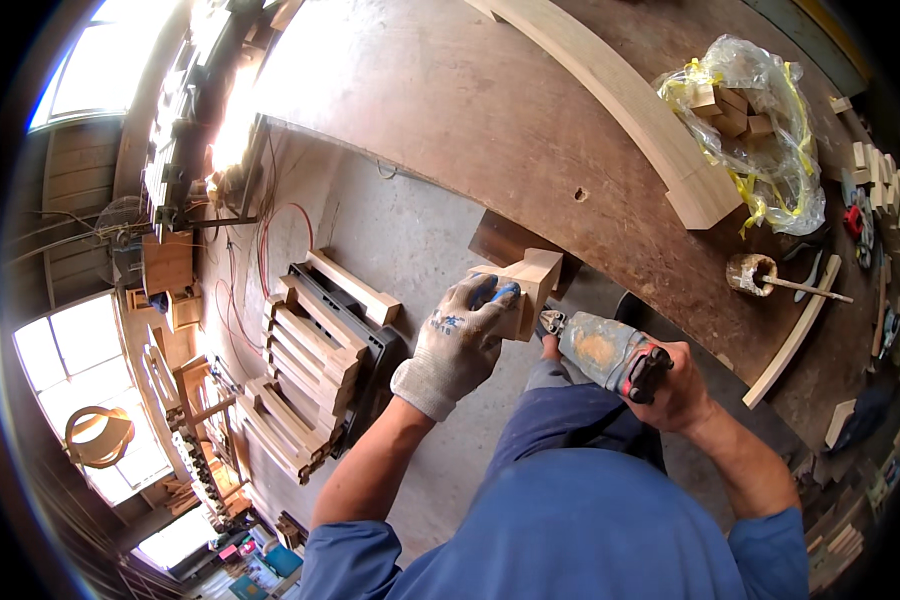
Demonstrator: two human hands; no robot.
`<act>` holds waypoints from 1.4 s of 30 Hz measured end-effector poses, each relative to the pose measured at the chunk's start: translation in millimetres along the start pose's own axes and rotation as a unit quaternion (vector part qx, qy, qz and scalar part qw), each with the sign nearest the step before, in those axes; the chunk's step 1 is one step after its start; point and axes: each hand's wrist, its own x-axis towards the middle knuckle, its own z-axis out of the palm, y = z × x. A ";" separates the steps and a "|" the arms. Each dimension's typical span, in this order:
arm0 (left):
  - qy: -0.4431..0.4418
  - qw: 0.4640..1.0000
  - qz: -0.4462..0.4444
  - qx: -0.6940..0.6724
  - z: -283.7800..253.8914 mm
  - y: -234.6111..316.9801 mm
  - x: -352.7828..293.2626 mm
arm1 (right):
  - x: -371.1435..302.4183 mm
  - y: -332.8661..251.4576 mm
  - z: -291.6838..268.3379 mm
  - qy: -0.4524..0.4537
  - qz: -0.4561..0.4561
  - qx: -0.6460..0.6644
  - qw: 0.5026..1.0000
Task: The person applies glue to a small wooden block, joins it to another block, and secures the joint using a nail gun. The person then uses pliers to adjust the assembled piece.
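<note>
Workpiece of pale wood sits at the near edge of the table, held by the gloved left hand. The right hand grips a power tool outside that edge.

Daylit interior, fisheye view; bright at left, dimmer at right.
Light from windows along the left, panes burnt out to white; heavy glare whitening the far left end of the workbench, fading to even brown; small glints on the clear plastic bag; shade beneath the bench edge; gloved left hand and power tool fairly sharp; rim items small, stretched, soft; straight edges bowed; corners black, bluish fringe at left rim.
</note>
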 end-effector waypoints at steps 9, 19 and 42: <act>-0.003 1.000 -0.004 -0.002 0.4 -1.2 1.5 | 1.8 15.9 8.2 0.034 -0.020 -0.022 0.999; 0.001 1.000 -0.004 -0.016 2.0 -2.5 0.6 | -6.5 21.0 6.8 -0.028 0.016 -0.048 0.998; -0.015 1.000 -0.012 -0.013 0.9 -1.9 -0.2 | 0.0 21.4 7.9 -0.061 0.026 -0.055 0.996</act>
